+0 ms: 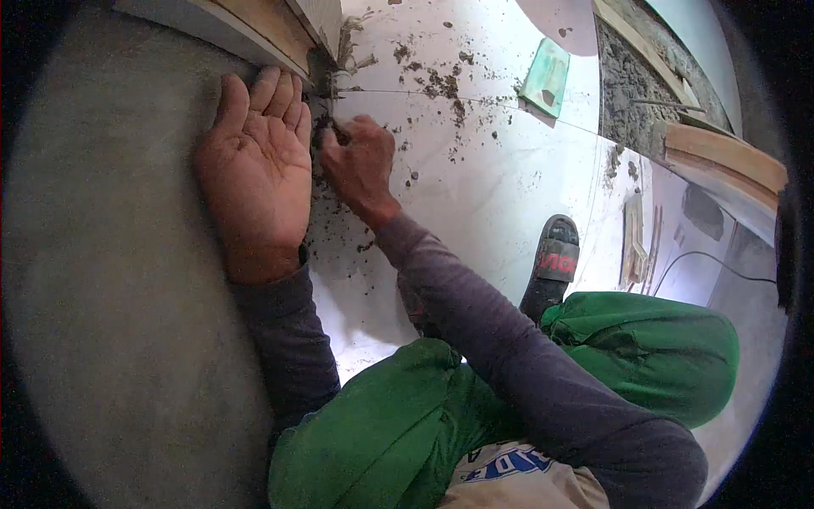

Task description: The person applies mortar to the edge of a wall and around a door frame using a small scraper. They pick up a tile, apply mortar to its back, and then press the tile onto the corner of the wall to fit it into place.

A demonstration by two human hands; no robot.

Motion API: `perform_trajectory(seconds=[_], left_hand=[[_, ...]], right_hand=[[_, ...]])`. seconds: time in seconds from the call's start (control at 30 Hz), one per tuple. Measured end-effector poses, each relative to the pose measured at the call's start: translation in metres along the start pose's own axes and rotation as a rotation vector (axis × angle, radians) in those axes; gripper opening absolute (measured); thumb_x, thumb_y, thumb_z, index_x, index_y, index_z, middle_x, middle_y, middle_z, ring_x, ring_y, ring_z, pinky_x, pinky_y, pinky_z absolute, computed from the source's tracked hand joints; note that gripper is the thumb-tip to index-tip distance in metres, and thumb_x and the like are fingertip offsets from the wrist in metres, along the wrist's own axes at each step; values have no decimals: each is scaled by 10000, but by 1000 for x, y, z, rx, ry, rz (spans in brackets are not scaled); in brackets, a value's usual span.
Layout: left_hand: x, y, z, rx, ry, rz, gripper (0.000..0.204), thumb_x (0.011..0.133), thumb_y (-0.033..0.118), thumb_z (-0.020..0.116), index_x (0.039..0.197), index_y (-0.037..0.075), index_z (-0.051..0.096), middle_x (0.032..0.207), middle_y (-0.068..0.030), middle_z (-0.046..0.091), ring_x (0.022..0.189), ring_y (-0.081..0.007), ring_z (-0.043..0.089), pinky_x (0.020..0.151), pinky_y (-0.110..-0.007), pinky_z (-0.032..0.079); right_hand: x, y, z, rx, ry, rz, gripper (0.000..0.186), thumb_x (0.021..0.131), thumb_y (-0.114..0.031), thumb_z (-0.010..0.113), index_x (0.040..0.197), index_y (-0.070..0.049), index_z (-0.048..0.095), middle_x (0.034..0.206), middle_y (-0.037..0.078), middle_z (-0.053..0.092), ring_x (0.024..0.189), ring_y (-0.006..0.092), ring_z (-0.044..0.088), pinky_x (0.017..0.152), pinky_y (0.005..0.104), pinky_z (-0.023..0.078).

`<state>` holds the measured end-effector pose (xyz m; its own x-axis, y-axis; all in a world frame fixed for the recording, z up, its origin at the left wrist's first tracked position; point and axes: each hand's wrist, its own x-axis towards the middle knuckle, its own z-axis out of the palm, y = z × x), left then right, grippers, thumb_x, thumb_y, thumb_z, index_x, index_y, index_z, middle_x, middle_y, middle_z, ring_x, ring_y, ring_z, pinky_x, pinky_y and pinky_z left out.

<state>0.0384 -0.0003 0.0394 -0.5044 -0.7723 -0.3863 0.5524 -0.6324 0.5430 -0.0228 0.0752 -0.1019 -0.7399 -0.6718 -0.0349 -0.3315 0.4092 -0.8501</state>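
Observation:
My left hand [264, 165] rests palm up along the foot of the grey wall [110, 254]. Its fingers are stretched out toward the end of a wooden frame [275, 38], and it holds nothing. Beside it, my right hand [363, 163] is closed low over the white tiled floor [458, 195], near the corner below the frame. Something thin seems to stick up from its fingers, but what it is I cannot make out. Dark crumbs of mortar [441, 85] lie scattered around and beyond my right hand.
A green flat piece [545, 78] with dirt on it lies on the tiles. Farther right are a bed of rough wet-looking mortar [627, 97], a curved wooden piece [725, 159], narrow strips [633, 242] and a dark cable [721, 259]. My sandalled foot [551, 263] stands on the floor.

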Motion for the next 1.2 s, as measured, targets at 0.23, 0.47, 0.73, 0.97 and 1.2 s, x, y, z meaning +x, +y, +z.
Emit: perform_trajectory(seconds=[0.23,0.47,0.73,0.97,1.2], left_hand=[[-3,4,0,44,10,10,766,1112,398,477,1563,-169,228,1695,-292,185,1613,-337,81,1308,-467,6],[0,-4,2,41,-19,12,715,1112,393,480,1521,-169,311,1673,-281,250,1605,-329,123,1307,-471,9],[0,-2,-4,28,-13,15,716,1105,387,500,1516,-171,320,1662,-281,278,1602,-327,139,1307,-475,14],[1,0,-3,41,-14,20,753,1108,395,486,1544,-177,265,1677,-292,242,1606,-334,124,1306,-487,-2],[2,-1,-7,34,-6,24,712,1106,398,493,1496,-178,344,1638,-282,322,1595,-332,167,1305,-490,-5]], right_hand=[[-16,-21,4,77,62,-142,184,861,-177,690,814,0,708,774,225,621,668,406,617,646,490,471],[11,-12,-1,-25,57,-128,212,877,-206,682,850,-2,730,778,212,628,694,401,629,657,487,481],[-23,-6,-21,134,33,-100,228,867,-200,700,838,22,739,817,225,672,725,403,660,699,477,512],[8,6,-3,8,8,-109,217,830,-178,687,810,36,715,800,227,661,720,403,657,686,467,502],[18,15,8,52,-26,-105,240,816,-221,711,789,16,699,822,231,625,772,426,637,732,533,514]])
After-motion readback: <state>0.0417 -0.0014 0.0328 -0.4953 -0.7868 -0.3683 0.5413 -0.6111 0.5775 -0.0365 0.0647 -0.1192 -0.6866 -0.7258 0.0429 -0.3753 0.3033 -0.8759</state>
